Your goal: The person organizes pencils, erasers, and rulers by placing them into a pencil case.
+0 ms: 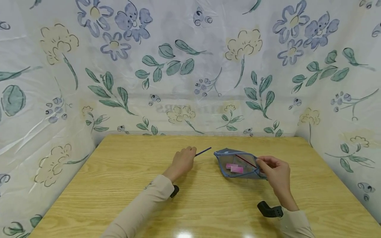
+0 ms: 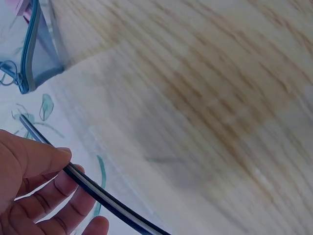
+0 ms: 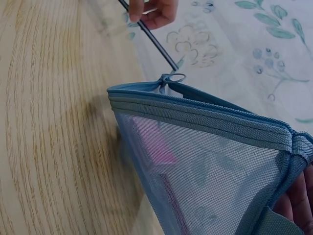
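Observation:
My left hand [image 1: 183, 162] pinches a slim dark pencil [image 1: 204, 151] between thumb and fingers, above the table left of the pouch. In the left wrist view the dark pencil [image 2: 115, 204] slants past the fingertips, and its kind of tip is not clear. My right hand [image 1: 277, 172] grips the right end of a blue-edged mesh zip pouch [image 1: 219, 164], whose mouth gapes open. Inside lie two pink blocks [image 1: 236, 170], perhaps erasers, and a thin dark-red stick [image 1: 245, 161] like a pencil. In the right wrist view the far end of the dark pencil appears near the zip pull [image 3: 173, 77].
Pouch and hands are over a light wooden table [image 1: 125, 165]. A floral-patterned sheet [image 1: 178, 86] hangs behind the table and along both sides. Black camera mounts [image 1: 269, 210] sit at the wrists.

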`<move>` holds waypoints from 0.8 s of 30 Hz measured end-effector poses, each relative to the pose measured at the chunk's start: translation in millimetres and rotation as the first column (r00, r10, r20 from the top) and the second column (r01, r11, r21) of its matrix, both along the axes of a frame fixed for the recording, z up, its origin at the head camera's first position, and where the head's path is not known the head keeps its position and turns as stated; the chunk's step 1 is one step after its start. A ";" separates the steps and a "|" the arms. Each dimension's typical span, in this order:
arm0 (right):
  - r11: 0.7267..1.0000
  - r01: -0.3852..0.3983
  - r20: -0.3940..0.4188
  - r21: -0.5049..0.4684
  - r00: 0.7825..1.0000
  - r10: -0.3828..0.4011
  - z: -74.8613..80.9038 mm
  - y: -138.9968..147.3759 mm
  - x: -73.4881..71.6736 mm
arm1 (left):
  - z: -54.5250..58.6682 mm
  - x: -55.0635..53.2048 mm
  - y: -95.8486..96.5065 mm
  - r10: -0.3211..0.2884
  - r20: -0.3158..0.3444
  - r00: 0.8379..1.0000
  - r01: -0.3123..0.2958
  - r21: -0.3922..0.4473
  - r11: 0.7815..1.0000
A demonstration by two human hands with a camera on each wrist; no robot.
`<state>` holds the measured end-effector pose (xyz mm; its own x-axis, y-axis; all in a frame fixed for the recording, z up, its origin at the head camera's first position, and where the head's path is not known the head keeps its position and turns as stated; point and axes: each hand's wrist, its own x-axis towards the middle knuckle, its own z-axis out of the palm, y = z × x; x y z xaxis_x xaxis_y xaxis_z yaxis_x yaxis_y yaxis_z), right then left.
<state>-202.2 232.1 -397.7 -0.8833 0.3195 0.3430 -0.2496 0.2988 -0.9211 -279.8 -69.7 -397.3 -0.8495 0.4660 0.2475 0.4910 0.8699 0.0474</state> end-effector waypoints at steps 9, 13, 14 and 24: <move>0.998 0.052 0.010 0.038 0.999 -0.052 -0.1 1.0 -1.2 | 8.3 3.5 -1.5 -0.039 -0.016 0.999 0.040 0.035 0.999; 0.998 0.049 0.012 0.037 0.999 -0.049 -0.1 1.5 -1.7 | 11.9 6.0 -0.5 -0.057 -0.019 0.998 0.058 0.038 0.998; 0.998 0.046 0.013 0.034 0.999 -0.047 -0.1 1.4 -1.6 | 12.7 6.7 -0.2 -0.063 -0.020 0.998 0.063 0.042 0.997; 0.999 -0.005 -0.009 -0.036 1.000 0.005 -1.3 2.3 -1.9 | 22.3 14.6 4.9 -0.174 -0.121 0.977 0.185 0.083 0.979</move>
